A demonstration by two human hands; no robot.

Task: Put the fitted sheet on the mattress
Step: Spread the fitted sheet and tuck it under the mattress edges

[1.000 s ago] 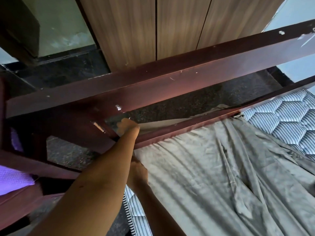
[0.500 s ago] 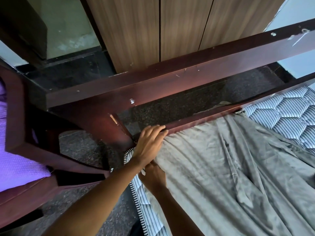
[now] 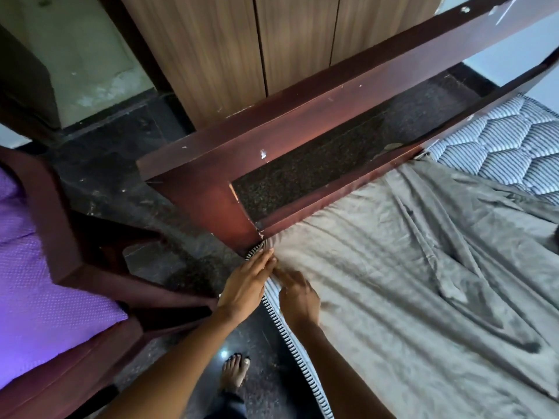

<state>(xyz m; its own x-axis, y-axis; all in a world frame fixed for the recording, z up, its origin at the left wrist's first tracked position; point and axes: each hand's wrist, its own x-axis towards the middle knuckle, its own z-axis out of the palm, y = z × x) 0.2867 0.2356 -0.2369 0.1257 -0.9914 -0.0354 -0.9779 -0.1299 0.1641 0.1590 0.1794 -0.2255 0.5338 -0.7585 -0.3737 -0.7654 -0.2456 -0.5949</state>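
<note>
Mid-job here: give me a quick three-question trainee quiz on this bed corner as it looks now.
1. True or false: the grey fitted sheet covers the whole mattress.
2. Which hand lies nearer the wooden bed frame? A) left hand B) right hand
3. Fill in: the mattress edge by the hands shows bare ____ fabric.

Key: 1 false, since quilted mattress shows bare at the far right; 2 A; 3 striped.
</note>
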